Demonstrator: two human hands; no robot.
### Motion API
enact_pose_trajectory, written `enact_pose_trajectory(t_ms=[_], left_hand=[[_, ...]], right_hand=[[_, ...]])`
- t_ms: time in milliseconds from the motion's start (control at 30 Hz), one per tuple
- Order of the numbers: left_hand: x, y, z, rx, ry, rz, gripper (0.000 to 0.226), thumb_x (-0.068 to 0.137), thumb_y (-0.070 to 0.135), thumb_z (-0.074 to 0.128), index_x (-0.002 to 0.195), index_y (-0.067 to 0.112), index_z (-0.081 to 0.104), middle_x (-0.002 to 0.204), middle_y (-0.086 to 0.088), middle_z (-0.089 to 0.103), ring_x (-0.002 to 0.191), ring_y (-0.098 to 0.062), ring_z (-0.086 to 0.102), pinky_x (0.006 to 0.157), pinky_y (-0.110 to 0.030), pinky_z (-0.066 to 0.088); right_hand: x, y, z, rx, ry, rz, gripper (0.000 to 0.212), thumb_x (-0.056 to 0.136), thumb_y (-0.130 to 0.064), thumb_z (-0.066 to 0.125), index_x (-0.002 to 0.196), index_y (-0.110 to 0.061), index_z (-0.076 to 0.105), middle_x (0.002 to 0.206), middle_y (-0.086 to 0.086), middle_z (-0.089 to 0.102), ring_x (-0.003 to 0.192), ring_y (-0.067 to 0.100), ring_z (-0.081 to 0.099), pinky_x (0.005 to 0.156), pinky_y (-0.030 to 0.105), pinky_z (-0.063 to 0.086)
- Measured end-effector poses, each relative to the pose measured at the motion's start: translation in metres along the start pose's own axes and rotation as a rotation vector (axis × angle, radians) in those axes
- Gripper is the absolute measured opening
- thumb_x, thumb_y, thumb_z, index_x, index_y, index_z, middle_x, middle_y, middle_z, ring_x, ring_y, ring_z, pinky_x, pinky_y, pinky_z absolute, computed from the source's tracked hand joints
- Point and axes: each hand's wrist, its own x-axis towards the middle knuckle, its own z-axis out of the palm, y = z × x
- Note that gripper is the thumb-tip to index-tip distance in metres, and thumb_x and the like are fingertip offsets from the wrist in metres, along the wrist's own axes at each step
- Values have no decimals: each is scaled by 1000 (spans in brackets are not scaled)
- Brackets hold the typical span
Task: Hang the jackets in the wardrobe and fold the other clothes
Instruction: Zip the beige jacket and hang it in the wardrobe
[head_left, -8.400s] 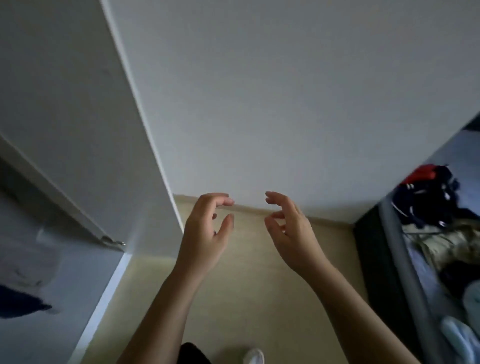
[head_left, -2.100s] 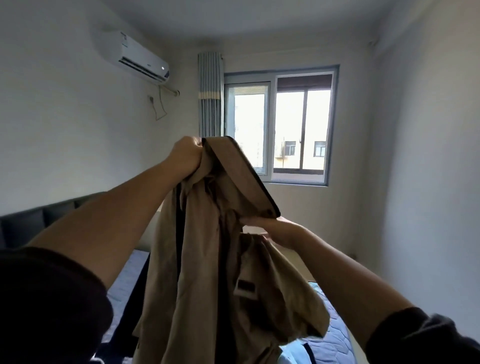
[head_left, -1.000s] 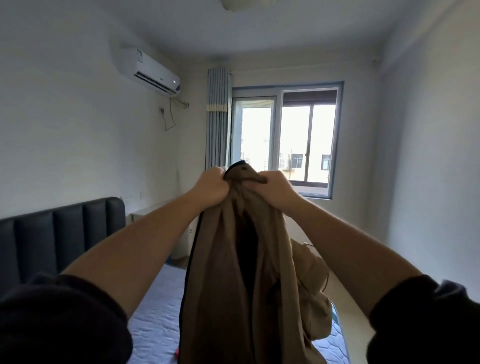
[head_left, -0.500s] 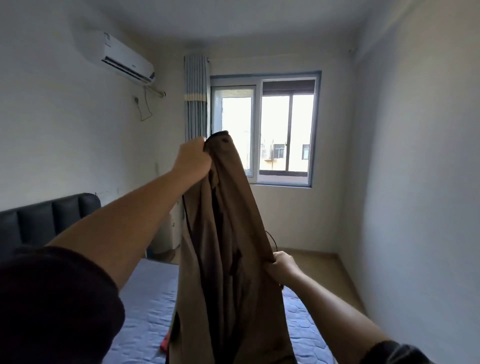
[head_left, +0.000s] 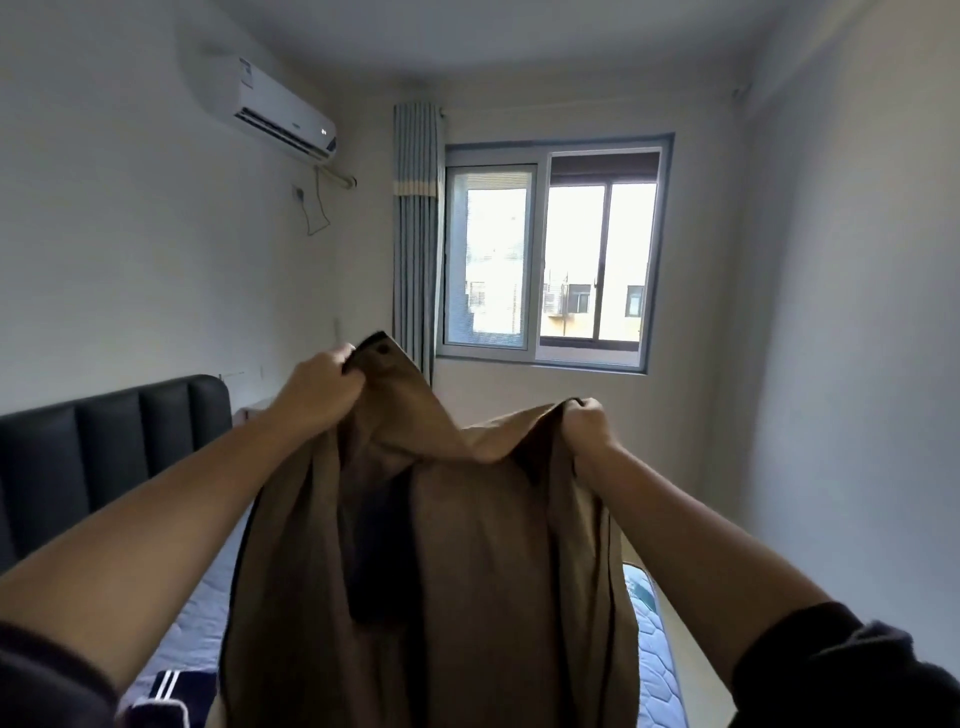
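Change: half a second ago the left hand (head_left: 322, 387) held the jacket (head_left: 467, 571) up high by one top corner while the right hand (head_left: 589, 423) pinched an edge much lower down. Now the right hand has come up and out to the right, and the tan jacket is spread between the two hands instead of hanging as a narrow bundle.

Fingers: left fingers (head_left: 347, 358) curled tight round the top corner with the dark trim and button. Right fingers closed in a fist on the other top edge. Both gripping the jacket, nothing else held.

Where: jacket in the air in front of the person, above the bed (head_left: 655, 649), not resting on it as far as shown. Window (head_left: 550, 254) well behind.

Meaning for task: looks like the opening-out step, finding the top and shoulders before hanging. No hanger or wardrobe in view, so hanging is not yet done. A dark striped garment (head_left: 161, 691) lies on the bed at lower left, probably left to sort.

Orientation: long axis vertical, top at the hands, body falling straight down, hem out of frame. Top edge runs left-right, left corner higher than right, sagging between. Dark panel mid-front; cannot tell if lining.
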Motion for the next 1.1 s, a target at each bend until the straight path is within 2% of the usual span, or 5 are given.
enact_pose_trajectory(t_ms=[300,500,600,767,1100], left_hand=[[-32,29,53,-171,-582,176,85,66,63,74,137,41,33,110,18,56,95,-1,57,76,-16,47],[-29,40,83,-338,-173,158,20,86,25,68,101,14,71,92,-7,72,82,-18,65,81,-35,53],[-18,37,78,-354,-41,146,9,87,17,62,81,18,69,78,-4,69,74,-14,61,70,-27,45],[1,40,62,-297,80,172,15,86,12,60,72,17,62,64,3,58,65,-12,54,58,-18,40],[-13,16,41,-163,42,137,21,85,26,62,65,21,58,57,7,57,60,-2,52,53,-18,35]], right_hand=[[-18,-81,15,249,-278,47,35,88,-5,62,57,-16,72,58,5,67,53,18,63,55,24,55],[-37,-89,-1,120,-397,-163,12,90,-9,62,87,-7,73,61,-3,67,52,6,62,48,15,50],[-34,-72,-28,-436,-446,-420,9,80,-28,75,83,-20,71,69,-12,65,61,1,62,55,11,49],[-21,-13,-54,-1094,-508,-243,37,77,-37,76,96,-5,70,75,0,58,65,14,53,57,22,44],[-31,30,-86,-752,-266,-244,9,87,-19,61,92,-19,68,90,3,67,87,22,62,77,30,48]])
